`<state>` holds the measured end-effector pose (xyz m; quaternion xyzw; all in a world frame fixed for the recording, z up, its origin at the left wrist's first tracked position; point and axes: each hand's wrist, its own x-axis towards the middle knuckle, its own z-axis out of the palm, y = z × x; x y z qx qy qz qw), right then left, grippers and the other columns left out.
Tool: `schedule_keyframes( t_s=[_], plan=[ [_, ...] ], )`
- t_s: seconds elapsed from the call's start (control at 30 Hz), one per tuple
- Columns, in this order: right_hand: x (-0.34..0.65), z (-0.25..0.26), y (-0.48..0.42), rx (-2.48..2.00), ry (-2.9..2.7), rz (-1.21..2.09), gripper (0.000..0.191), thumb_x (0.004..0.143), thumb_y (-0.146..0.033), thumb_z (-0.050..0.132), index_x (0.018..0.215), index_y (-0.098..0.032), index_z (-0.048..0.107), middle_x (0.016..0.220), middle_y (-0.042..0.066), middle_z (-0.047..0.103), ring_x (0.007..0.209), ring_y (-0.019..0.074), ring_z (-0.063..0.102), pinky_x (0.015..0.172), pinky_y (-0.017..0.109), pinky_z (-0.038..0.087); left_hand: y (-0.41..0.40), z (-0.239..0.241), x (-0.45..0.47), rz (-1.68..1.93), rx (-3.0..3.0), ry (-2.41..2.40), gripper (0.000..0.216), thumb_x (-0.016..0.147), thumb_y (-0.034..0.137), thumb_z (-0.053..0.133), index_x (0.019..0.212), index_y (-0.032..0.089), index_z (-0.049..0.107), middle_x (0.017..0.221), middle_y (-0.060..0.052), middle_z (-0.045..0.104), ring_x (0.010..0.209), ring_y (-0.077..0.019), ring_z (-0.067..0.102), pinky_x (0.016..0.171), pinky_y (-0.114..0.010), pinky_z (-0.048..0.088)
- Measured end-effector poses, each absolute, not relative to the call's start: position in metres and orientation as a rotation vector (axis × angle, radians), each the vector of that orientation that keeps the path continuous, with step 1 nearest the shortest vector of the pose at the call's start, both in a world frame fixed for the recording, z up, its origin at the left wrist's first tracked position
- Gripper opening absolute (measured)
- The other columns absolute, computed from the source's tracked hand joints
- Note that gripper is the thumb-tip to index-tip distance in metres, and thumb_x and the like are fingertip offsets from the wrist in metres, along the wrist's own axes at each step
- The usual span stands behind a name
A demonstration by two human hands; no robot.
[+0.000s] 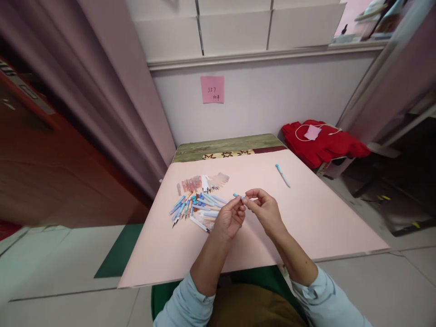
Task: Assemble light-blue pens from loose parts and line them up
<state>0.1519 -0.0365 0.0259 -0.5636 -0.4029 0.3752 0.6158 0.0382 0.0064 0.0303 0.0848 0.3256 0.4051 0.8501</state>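
My left hand (230,219) and my right hand (267,212) meet above the middle of the table, fingertips pinched together. Between them is a small light-blue pen part (235,195), with its blue end sticking out to the left; the fingers cover the rest of it. To the left of my hands lies a loose pile of blue, white and brown pen parts (190,206). Behind that pile, refills and clear or reddish slim pieces (194,183) are laid side by side. One whole light-blue pen (283,175) rests alone at the right, apart from my hands.
A pale pink sheet (163,254) covers most of the table, leaving a green wood-patterned strip (194,149) at the back. A pink note (212,89) is stuck to the wall. Red cloth (320,145) with a white cable sits beyond the right corner. A curtain hangs at the left.
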Motion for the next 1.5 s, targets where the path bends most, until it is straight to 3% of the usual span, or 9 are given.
schedule_keyframes(
  t_s=[0.1, 0.23, 0.5, 0.63, 0.93, 1.17, 1.5],
  plan=[
    [0.156, 0.030, -0.039, -1.244, -0.862, 0.944, 0.035, 0.068, -0.042, 0.078, 0.092, -0.018, 0.066, 0.081, 0.002, 0.066, 0.059, 0.0111, 0.055, 0.056, 0.024, 0.046, 0.006, 0.032, 0.041, 0.854, 0.168, 0.665, 0.005, 0.086, 0.008, 0.059, 0.081, 0.009, 0.060, 0.065, -0.003, 0.064, 0.047, -0.0043, 0.055, 0.038, -0.010, 0.040],
    [0.162, 0.028, -0.046, -1.230, -0.864, 0.900, 0.031, 0.078, -0.044, 0.069, 0.093, -0.018, 0.066, 0.077, 0.002, 0.064, 0.060, 0.0117, 0.056, 0.055, 0.024, 0.045, 0.006, 0.035, 0.047, 0.823, 0.157, 0.633, 0.007, 0.087, 0.009, 0.057, 0.081, 0.008, 0.060, 0.075, -0.008, 0.069, 0.048, -0.0036, 0.054, 0.038, -0.009, 0.039],
    [0.173, 0.026, -0.055, -1.466, -1.214, 0.268, 0.020, 0.083, -0.034, 0.065, 0.099, -0.023, 0.070, 0.097, 0.005, 0.067, 0.059, 0.0109, 0.057, 0.060, 0.027, 0.050, 0.008, 0.028, 0.067, 0.724, 0.114, 0.593, 0.007, 0.088, 0.009, 0.058, 0.083, 0.007, 0.062, 0.071, -0.006, 0.067, 0.047, -0.0029, 0.055, 0.038, -0.008, 0.039],
    [0.178, 0.029, -0.054, -1.521, -1.312, 0.110, 0.016, 0.086, -0.030, 0.061, 0.098, -0.025, 0.071, 0.096, 0.004, 0.067, 0.060, 0.0111, 0.057, 0.062, 0.028, 0.050, 0.008, 0.025, 0.074, 0.708, 0.144, 0.557, 0.009, 0.087, 0.011, 0.060, 0.078, 0.008, 0.061, 0.065, -0.003, 0.062, 0.045, -0.0024, 0.052, 0.035, -0.009, 0.035],
    [0.196, 0.036, -0.050, -1.520, -1.278, 0.205, 0.018, 0.088, -0.035, 0.059, 0.097, -0.024, 0.070, 0.092, 0.004, 0.068, 0.059, 0.0120, 0.058, 0.059, 0.027, 0.048, 0.022, 0.045, 0.062, 0.790, 0.096, 0.624, 0.008, 0.088, 0.012, 0.057, 0.080, 0.010, 0.060, 0.078, -0.006, 0.068, 0.047, -0.0029, 0.050, 0.034, -0.010, 0.035],
    [0.196, -0.006, -0.043, -1.648, -1.415, 0.477, 0.018, 0.086, -0.035, 0.059, 0.083, -0.025, 0.073, 0.079, 0.002, 0.070, 0.061, 0.0153, 0.060, 0.060, 0.028, 0.046, 0.055, 0.064, 0.022, 0.973, 0.093, 0.717, 0.009, 0.090, 0.014, 0.054, 0.083, 0.013, 0.059, 0.075, -0.005, 0.068, 0.046, -0.0031, 0.048, 0.036, -0.011, 0.033],
    [0.170, -0.027, -0.029, -1.710, -1.624, 0.626, 0.013, 0.080, -0.027, 0.061, 0.080, -0.027, 0.074, 0.075, 0.000, 0.071, 0.063, 0.0155, 0.061, 0.060, 0.026, 0.043, 0.093, 0.081, -0.033, 1.148, 0.070, 0.770, 0.014, 0.093, 0.015, 0.051, 0.081, 0.013, 0.058, 0.073, -0.005, 0.067, 0.046, -0.0035, 0.046, 0.036, -0.012, 0.031]
  ],
)
